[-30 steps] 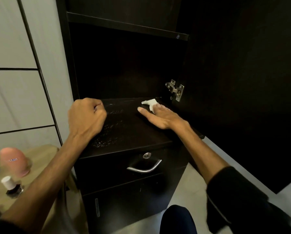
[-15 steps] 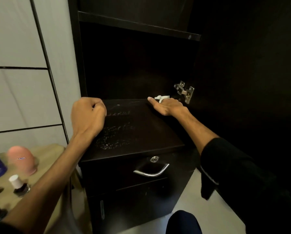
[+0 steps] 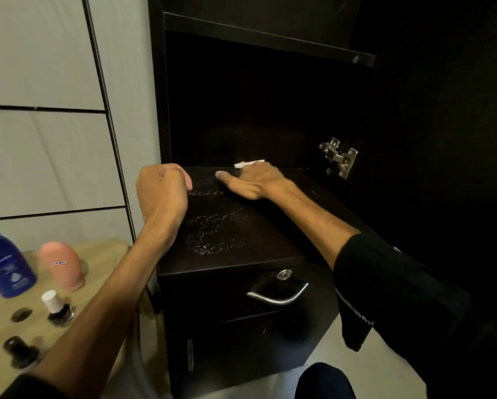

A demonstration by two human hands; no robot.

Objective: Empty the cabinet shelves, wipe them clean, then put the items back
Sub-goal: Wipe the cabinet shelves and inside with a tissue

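A white wipe (image 3: 248,164) is pressed flat at the far edge of the dark cabinet shelf (image 3: 241,249), mostly covered by the outstretched fingers of the right hand (image 3: 253,182). The left hand (image 3: 162,194) is clenched just to the left, nothing seen in it. Pale specks are scattered nearer on the shelf.

On the left we see a pale wall (image 3: 40,53) split by thin dark seams, with a slim black rail (image 3: 111,133) running down to a beige bench (image 3: 103,254). A chrome handle (image 3: 279,298) and round keyhole (image 3: 284,274) sit on the drawer front, above pale floor (image 3: 256,391).
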